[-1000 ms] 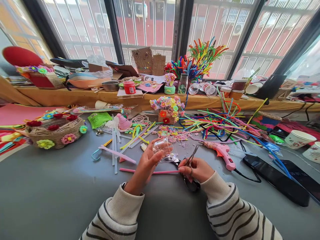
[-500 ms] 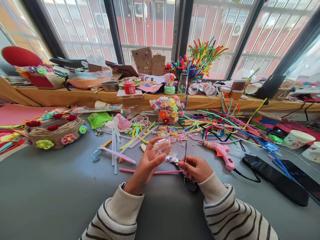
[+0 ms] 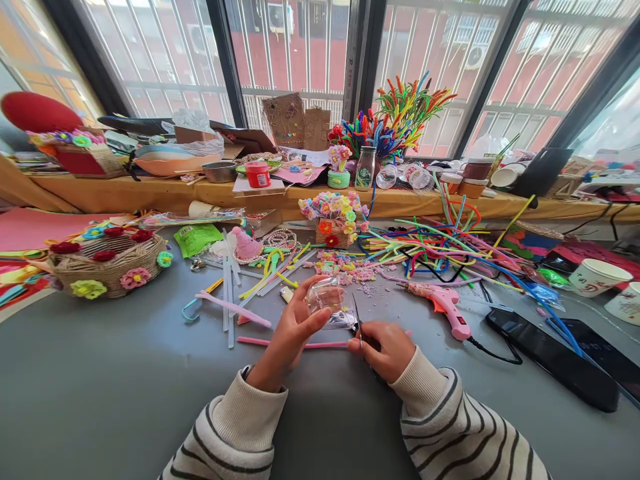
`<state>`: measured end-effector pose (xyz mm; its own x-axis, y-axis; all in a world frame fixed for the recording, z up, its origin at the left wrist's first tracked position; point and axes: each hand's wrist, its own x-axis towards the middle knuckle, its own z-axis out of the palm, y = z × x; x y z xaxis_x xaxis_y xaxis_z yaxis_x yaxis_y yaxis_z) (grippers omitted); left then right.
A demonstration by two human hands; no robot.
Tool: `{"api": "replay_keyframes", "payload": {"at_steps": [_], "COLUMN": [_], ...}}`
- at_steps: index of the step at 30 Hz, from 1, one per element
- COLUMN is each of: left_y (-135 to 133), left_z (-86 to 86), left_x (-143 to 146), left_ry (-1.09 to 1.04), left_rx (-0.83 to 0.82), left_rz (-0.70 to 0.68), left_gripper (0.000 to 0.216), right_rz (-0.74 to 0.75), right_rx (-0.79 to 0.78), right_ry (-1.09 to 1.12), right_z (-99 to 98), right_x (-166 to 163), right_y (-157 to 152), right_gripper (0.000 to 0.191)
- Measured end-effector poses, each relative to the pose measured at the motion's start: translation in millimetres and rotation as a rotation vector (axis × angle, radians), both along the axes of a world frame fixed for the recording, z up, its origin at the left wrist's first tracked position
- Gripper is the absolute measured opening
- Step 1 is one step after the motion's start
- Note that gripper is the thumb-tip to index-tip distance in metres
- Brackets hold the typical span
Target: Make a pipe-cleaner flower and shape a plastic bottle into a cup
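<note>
My left hand (image 3: pixel 294 327) is wrapped round a small clear plastic cup (image 3: pixel 324 295), tilted above the table. My right hand (image 3: pixel 384 348) grips a pair of scissors (image 3: pixel 357 317), one thin dark blade pointing up beside the cup; the handles are mostly hidden by the fingers. The blade tip is close to the cup's right side, and whether it touches I cannot tell. Beneath both hands lies a pink pipe cleaner (image 3: pixel 310 345). A shiny clear and silvery piece (image 3: pixel 341 319) shows just under the cup.
A pink glue gun (image 3: pixel 445 307) and a black phone (image 3: pixel 553 357) lie to the right. Clear glue sticks (image 3: pixel 229 300) and a woven basket (image 3: pixel 117 267) are on the left. Behind are pink scraps (image 3: pixel 340 265), a heap of pipe cleaners (image 3: pixel 425 247) and a flower-topped box (image 3: pixel 334 230).
My right hand has moved slightly left and down with the scissors, bringing the blade closer to the cup. The left hand keeps the cup in nearly the same place.
</note>
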<state>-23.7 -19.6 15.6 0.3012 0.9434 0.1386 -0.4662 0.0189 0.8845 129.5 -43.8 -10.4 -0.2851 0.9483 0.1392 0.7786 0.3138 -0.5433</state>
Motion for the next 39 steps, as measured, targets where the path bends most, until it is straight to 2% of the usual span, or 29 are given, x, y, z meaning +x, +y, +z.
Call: {"api": "replay_keyframes", "payload": {"at_steps": [13,22,26,33,39], "left_y": [0,2,3,4,4], "left_z": [-2.2,-2.6,-2.8,-4.2,-5.3], "left_x": [-1,0,0,-1,-1], "left_ry": [0.019,0.012,-0.003,0.008,0.011], "left_rx": [0.003,-0.016,-0.027,-0.015,-0.021], "left_rz": [0.003,0.016,0.011,-0.036,-0.065], "left_gripper": [0.046,0.043,0.042,0.040,0.039], "right_rz": [-0.047,-0.103,-0.117,-0.181,-0.184], "right_rx": [0.147,0.286,0.296,0.238,0.218], "right_ry": [-0.212,-0.203,-0.196,-0.143,-0.170], "right_z": [-5.1,-8.5,-11.3,-0.9,-0.3], "right_x": [3,-1,-1,-3,-1], "right_y": [4,3,3,-4,-3], "right_gripper": [0.039,0.064,0.066,0.049,0.050]}}
